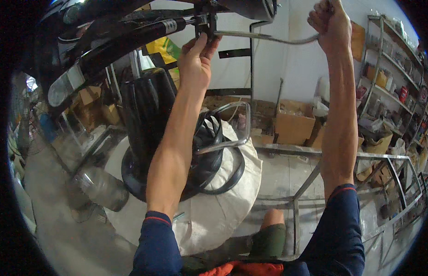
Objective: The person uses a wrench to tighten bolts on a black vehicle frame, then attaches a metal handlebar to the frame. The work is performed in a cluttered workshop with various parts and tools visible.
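The left hand (194, 62) is raised, its thumb and fingers pinching the lower part of a dark metal fitting (204, 24) at the top centre. The right hand (332, 26), higher and well apart, is curled into a fist around the outer end of a bent metal bar (269, 37), which runs level from that fitting and curves up into the grip. A black cylinder (131, 43) with a short shiny rod slants down to the left from the fitting. Below the hands, a tall black tapered piece (147, 103) and black loops (230, 184) sit on a round, white-covered surface (241, 202), with a bent silver tube (247, 126) over the loops. A clear jar (103, 187) lies to the left. Farther out are a metal frame (308, 181), a cardboard box (294, 124) and loaded shelves (398, 64).
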Tool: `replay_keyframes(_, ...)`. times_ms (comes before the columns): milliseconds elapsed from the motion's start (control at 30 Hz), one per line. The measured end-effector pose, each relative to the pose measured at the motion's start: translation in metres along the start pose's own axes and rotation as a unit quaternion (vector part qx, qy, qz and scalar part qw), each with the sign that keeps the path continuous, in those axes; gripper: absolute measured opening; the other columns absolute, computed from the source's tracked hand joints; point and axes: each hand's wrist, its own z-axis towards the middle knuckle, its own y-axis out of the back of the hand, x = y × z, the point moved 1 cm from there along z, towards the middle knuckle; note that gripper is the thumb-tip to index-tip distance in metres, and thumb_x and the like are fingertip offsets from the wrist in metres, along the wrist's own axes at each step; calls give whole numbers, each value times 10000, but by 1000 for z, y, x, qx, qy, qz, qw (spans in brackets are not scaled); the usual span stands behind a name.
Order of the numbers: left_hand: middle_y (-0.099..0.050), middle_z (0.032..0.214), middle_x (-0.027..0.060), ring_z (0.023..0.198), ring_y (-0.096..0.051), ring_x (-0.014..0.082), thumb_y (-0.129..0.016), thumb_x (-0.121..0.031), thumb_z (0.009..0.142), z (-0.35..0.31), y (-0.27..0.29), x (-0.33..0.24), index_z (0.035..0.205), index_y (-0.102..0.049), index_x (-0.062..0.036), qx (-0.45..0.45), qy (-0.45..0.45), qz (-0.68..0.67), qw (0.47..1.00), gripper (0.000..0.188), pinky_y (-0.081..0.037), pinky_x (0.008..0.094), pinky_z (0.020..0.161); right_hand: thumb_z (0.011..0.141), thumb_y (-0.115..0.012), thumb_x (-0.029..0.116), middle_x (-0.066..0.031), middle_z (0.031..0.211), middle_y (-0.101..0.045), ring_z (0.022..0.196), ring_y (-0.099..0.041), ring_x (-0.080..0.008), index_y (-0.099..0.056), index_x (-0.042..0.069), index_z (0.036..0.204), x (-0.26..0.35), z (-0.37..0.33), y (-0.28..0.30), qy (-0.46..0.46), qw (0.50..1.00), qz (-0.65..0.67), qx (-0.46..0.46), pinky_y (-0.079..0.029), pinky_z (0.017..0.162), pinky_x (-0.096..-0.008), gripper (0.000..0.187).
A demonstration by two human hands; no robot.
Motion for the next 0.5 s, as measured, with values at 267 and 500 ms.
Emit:
replay_keyframes(267,-674,1054,199,964,-706,315,-694,1,895,-5,0,-11,1056,-561,79,5,-3,18,1000,223,-626,373,877,1013,-553,444,58,529,-262,391,-221,-73,-392,152,620,30,-34,-42,46,989,-109,-90,-162,374,-272,515)
replay_keyframes(500,-671,1148,185,1065,-672,334,-701,-31,897,-14,-8,-15,1173,-599,31,-16,23,8,1000,300,-613,376,905,1022,-536,431,74,519,-251,380,-205,-65,-384,151,595,37,-29,-35,88,988,-122,-40,-160,370,-275,532)
